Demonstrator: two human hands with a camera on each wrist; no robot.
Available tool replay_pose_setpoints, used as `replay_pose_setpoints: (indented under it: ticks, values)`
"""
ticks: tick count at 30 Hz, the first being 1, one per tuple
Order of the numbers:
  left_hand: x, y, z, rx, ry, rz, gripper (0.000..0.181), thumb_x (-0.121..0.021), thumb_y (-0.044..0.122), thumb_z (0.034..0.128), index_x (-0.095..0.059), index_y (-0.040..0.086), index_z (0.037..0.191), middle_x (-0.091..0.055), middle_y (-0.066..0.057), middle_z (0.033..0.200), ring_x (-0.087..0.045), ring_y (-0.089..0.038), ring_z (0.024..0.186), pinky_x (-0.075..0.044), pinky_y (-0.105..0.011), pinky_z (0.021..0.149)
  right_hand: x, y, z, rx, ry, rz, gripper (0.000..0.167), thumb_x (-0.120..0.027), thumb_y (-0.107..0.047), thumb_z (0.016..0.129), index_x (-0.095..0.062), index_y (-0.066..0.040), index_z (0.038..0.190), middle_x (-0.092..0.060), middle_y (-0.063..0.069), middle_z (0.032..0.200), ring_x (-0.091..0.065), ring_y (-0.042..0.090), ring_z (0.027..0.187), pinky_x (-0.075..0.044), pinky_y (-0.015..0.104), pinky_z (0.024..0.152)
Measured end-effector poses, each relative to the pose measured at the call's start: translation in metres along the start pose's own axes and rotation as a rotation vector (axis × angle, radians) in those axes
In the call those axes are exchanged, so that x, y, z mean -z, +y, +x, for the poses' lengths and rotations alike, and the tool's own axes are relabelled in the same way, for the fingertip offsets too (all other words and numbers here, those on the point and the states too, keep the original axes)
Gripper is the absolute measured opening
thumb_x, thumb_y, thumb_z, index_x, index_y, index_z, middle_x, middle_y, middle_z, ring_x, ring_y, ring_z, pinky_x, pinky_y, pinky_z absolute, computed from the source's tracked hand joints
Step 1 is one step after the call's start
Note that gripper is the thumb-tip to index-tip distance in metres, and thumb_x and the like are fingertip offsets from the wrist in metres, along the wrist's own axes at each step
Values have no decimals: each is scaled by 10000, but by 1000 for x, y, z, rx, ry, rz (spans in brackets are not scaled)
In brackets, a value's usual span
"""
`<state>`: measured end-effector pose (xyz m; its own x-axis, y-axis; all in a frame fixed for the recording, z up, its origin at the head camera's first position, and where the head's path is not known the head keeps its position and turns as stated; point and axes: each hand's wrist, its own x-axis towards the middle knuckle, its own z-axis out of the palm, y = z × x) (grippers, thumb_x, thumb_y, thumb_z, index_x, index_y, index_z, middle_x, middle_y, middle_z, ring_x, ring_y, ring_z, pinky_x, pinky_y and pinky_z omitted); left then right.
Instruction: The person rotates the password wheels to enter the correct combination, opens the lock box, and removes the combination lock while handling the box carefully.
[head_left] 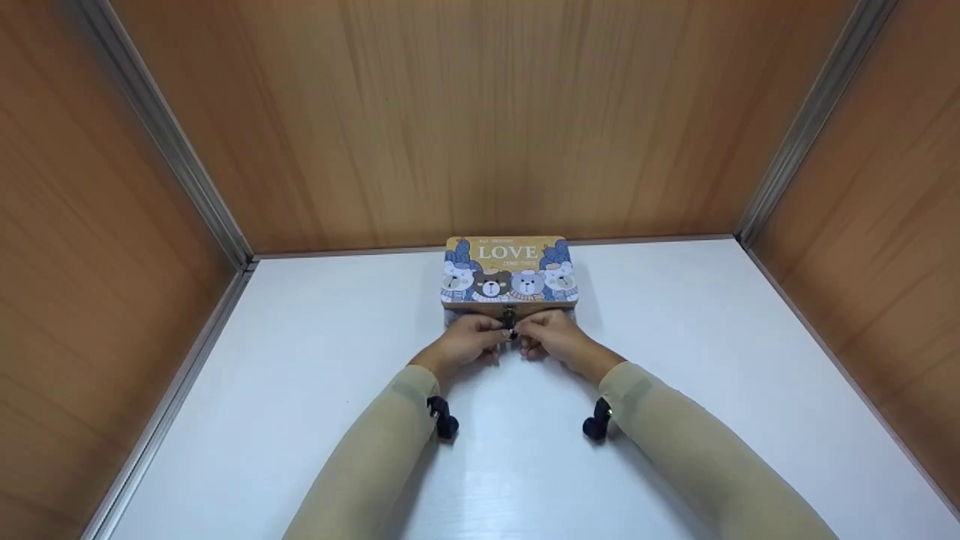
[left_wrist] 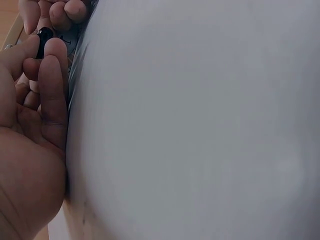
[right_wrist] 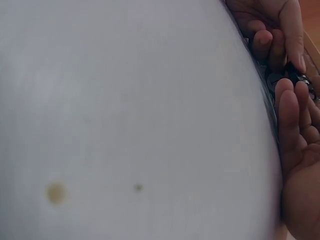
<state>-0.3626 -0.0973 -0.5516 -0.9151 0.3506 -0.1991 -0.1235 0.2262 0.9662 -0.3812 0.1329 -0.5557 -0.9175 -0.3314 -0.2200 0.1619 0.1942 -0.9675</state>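
Note:
A rectangular tin box [head_left: 508, 264] with bears and the word LOVE on its lid stands closed near the back of the white table. At the clasp [head_left: 509, 313] on its front side is a small black padlock [left_wrist: 45, 41], with silvery rings showing in the right wrist view. From the left, my left hand [head_left: 465, 343] holds the padlock between thumb and fingers. My right hand [head_left: 561, 339] pinches it from the other side, fingertips close to those of the left. Fingers hide much of the padlock and the box's lower front.
Wood-grain panels [head_left: 495, 127] close off the back and both sides, joined by grey metal strips [head_left: 169, 142]. The white tabletop [head_left: 330, 345] spreads around the box and under both forearms. Dark wrist cameras [head_left: 444, 421] hang below the beige sleeves.

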Motion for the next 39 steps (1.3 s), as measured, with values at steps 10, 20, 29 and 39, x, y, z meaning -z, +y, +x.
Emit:
replay_pose_setpoints:
  ticks: [10,20,29,39]
  values:
    - [5,2,-3,44,11,-52,155,-733,155,1103,-785,17,1151,-740,-45,920,-708,-139,758,-634,-266,722,-1,0,0,-6,18,-2,253,-720,-130,1046,-817,37,1209,-747,29,813,-725,119,682,-642,230,638]
    - [2,-2,-2,31,12,-77,201,-713,125,1106,-778,-12,1237,-715,-40,925,-703,-139,751,-631,-258,707,-3,1,1,-14,27,33,258,-700,-109,1056,-797,64,1222,-708,2,760,-706,96,657,-622,203,612]
    - [0,0,-4,26,10,-38,209,-697,142,1121,-770,-10,1245,-705,-24,930,-694,-131,757,-616,-248,703,-4,-1,1,-15,31,-7,244,-763,-126,1031,-798,41,1206,-748,-1,820,-709,88,662,-616,215,618]
    - [1,-1,-1,28,-3,-29,196,-688,161,1135,-773,3,1214,-709,-27,941,-686,-125,769,-608,-243,712,-8,-2,1,-33,55,-46,148,-728,-127,1040,-822,-17,1068,-712,-3,772,-695,102,653,-606,215,610]
